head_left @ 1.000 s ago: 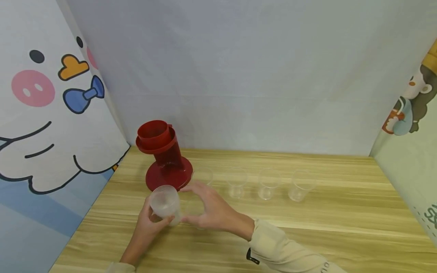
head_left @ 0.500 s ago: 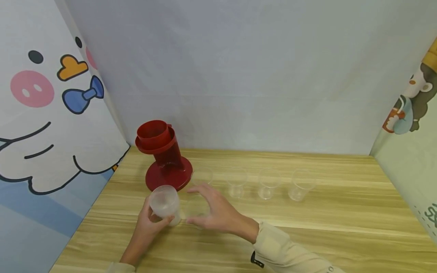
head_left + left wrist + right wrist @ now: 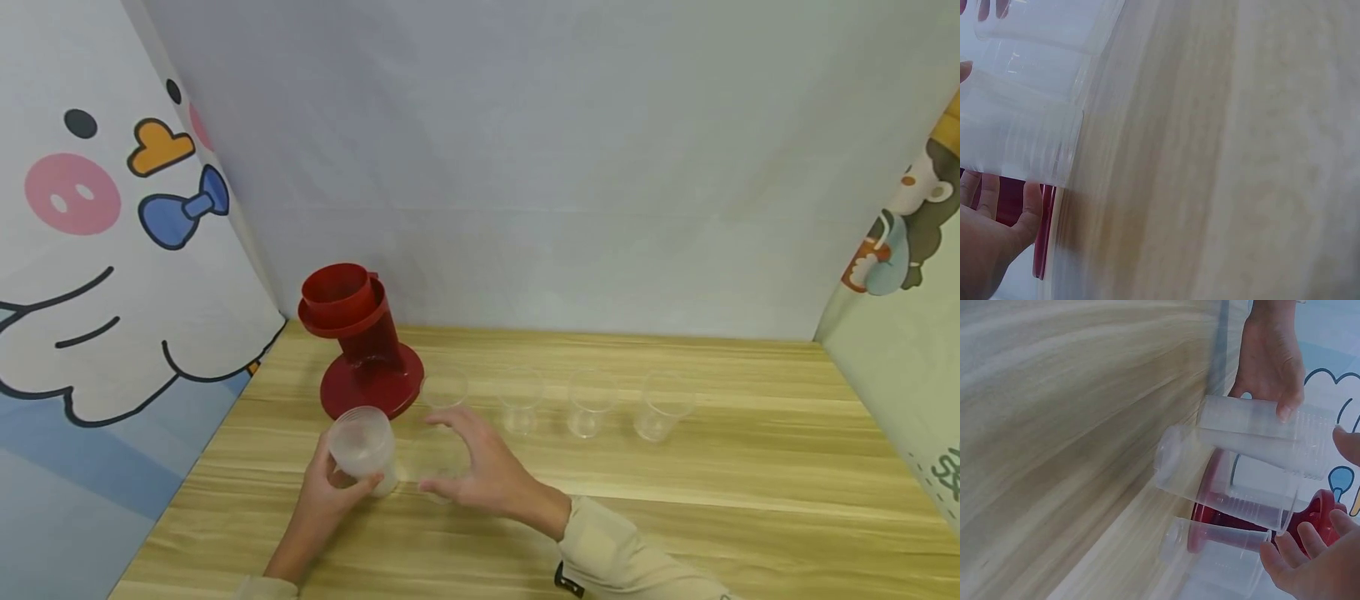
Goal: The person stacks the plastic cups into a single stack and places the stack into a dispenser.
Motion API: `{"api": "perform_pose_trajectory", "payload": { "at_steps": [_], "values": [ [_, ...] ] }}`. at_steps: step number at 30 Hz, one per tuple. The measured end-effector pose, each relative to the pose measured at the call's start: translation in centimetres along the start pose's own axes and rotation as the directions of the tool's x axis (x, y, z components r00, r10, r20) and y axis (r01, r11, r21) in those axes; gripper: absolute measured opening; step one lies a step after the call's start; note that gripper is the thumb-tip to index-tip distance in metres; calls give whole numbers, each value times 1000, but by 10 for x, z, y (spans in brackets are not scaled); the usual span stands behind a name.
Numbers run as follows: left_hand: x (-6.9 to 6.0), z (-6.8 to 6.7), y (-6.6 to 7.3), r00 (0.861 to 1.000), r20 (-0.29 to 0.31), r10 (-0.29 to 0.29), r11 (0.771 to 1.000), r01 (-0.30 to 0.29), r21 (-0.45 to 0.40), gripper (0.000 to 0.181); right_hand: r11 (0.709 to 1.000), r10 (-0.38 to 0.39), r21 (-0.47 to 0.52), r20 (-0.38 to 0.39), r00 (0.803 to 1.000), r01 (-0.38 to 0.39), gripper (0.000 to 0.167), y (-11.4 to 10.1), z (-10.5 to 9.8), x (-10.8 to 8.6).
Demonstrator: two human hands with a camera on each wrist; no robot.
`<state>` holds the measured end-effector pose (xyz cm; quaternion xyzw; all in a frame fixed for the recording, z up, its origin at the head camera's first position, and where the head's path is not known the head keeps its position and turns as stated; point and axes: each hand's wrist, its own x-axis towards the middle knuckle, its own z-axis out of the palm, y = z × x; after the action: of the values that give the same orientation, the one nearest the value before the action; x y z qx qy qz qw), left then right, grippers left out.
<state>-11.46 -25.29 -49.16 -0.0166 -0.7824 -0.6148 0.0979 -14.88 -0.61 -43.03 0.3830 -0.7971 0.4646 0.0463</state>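
Observation:
My left hand [image 3: 333,492] grips a stack of nested clear plastic cups [image 3: 362,446], tilted slightly, its thumb on the near side. In the left wrist view the stack [image 3: 1016,137] lies between that hand's thumb and fingers. My right hand [image 3: 491,471] is spread around a single clear plastic cup [image 3: 438,467] standing right of the stack. In the right wrist view this cup [image 3: 1229,494] stands with the right hand's fingers [image 3: 1313,540] near its rim, apparently apart from it. Faint transparency makes contact hard to judge.
A red stand [image 3: 371,375] with a round base and a ring-shaped top is at the back left, just behind the stack. Several clear cups [image 3: 591,408] stand in a row along the wooden table [image 3: 712,517]. A grey backdrop [image 3: 525,167] hangs behind.
My right hand has drawn a little to the right, away from the stack, with thumb and fingers still spread. The left hand and the stack have stayed in place.

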Motion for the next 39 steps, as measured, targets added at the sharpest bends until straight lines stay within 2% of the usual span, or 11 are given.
{"api": "perform_pose_trajectory", "payload": {
  "at_steps": [9, 16, 25, 39],
  "values": [
    [-1, 0, 0, 1000, 1, -2, 1000, 2, -9, 80, 1000, -2, 20, -22, 1000, 3, 70, 10, 5, -7],
    [0, 0, -3, 1000, 2, -12, 1000, 12, -6, 81, 995, 64, 79, -41, 997, -60, 74, 14, 11, -13],
    [-1, 0, -4, 1000, 9, -16, 1000, 16, -6, 83, 972, 166, 172, -39, 985, -157, 76, 23, 21, -18],
    [0, -1, -5, 1000, 7, -23, 1000, 23, 3, 82, 961, 195, 216, -84, 977, -174, 76, 28, 29, -20]
  ]
}}
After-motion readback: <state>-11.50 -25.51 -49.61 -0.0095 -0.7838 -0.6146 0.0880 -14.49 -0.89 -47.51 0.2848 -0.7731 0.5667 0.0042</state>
